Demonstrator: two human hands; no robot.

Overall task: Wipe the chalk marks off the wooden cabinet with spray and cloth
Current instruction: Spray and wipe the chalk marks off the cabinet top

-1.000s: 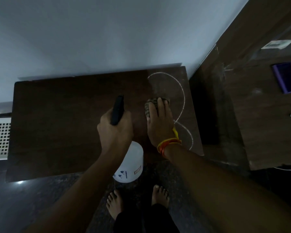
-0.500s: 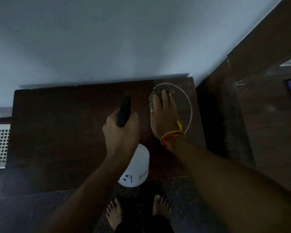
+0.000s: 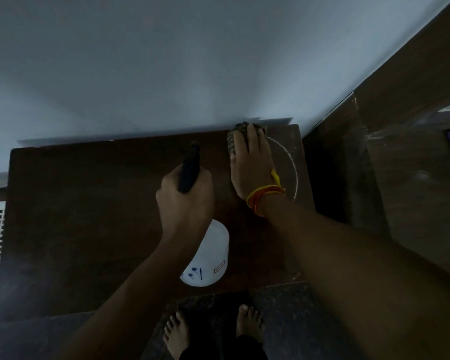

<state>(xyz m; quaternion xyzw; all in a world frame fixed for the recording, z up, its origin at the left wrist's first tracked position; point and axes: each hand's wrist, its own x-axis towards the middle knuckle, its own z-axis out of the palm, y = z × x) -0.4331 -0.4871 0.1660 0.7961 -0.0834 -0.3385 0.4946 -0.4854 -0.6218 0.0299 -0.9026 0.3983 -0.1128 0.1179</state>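
Wooden cabinet point(image 3: 89, 203): chalk arc point(image 3: 292, 167) beside right fingers.
Right hand point(image 3: 252, 167): straight fingers pressing cloth point(image 3: 233, 141).
Left hand point(image 3: 186, 203): fingers curled around spray bottle point(image 3: 208, 258).

Both my forearms bare, no sleeves. Right wrist: orange and yellow thread bands point(image 3: 264, 194), knotted yellow tail hanging loose. Bottom centre of frame: bare feet point(image 3: 177, 333), dark trouser hems point(image 3: 244, 346) above them.
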